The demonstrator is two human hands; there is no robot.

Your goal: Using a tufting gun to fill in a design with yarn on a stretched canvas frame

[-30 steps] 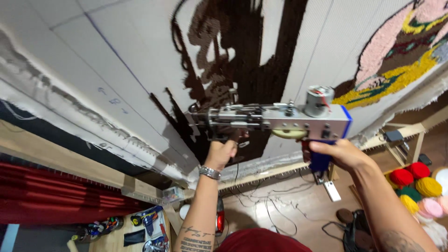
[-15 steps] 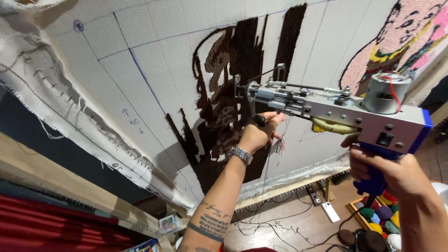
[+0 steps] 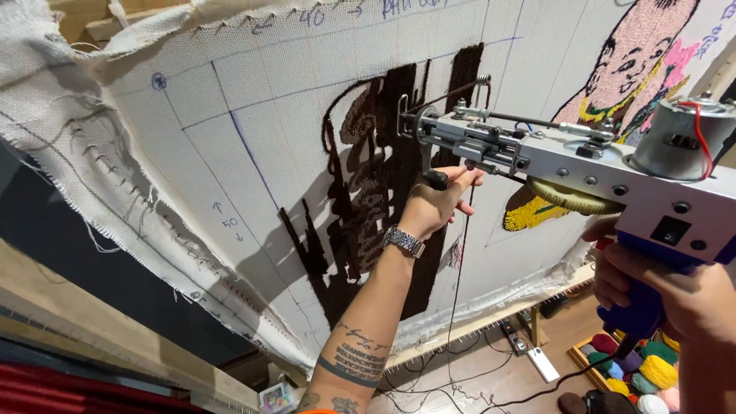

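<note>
That big white cloth (image 3: 230, 169) fills your view, stretched on its wooden frame (image 3: 92, 307) and marked with a blue grid, and the dark brown yarn patch (image 3: 376, 192) runs down its middle. Off to your right sits a finished pink and yellow figure (image 3: 636, 69) on the same cloth.

Now the tufting gun (image 3: 583, 169): you've got it up at the cloth, needle end right at the upper part of the brown patch, motor can at the back near your face. Your right hand (image 3: 675, 291) has its fingers wrapped tight around the blue handle, low and to the right. Your left hand (image 3: 437, 203) is up under the front of the gun, fingers closed on the small black front grip, watch (image 3: 404, 241) on the wrist.

A thin brown yarn (image 3: 458, 284) drops from the gun past your left forearm, down toward the floor (image 3: 491, 376), where cables, a power strip (image 3: 515, 335) and a crate of coloured yarn balls (image 3: 644, 368) sit.

Watch that hanging strand, I'd say: it runs close to your arm, and a snag there could starve the needle and leave bare gaps. If the gun tips off square or your pressure eases, the needle could tear the cloth rather than punch it. Keep those left fingers back of the moving parts, too.
</note>
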